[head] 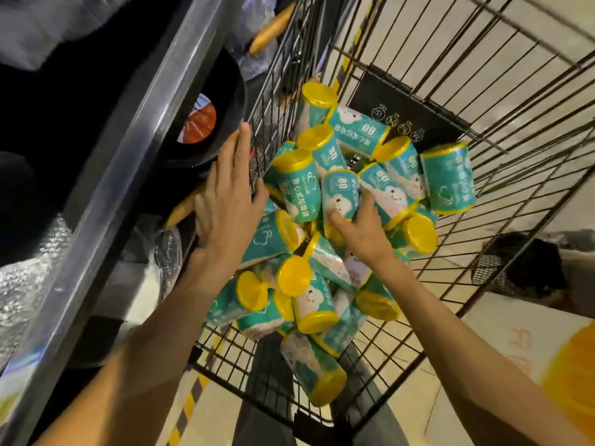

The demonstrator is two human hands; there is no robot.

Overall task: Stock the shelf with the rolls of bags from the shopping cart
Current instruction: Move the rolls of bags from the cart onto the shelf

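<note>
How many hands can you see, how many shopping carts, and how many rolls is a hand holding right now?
Hands: 2, the left hand and the right hand
Shopping cart: 1
Held roll: 1, in the right hand's grip
Total: 4
The other rolls are too heaped up to count.

Light: bright on the rolls in the cart, warm and yellowish.
Dark spots: top left is almost black.
Glare: shiny streak along the shelf edge.
Blur: corners look smeared (bottom ones most).
Bending: straight lines lean near the edges.
</note>
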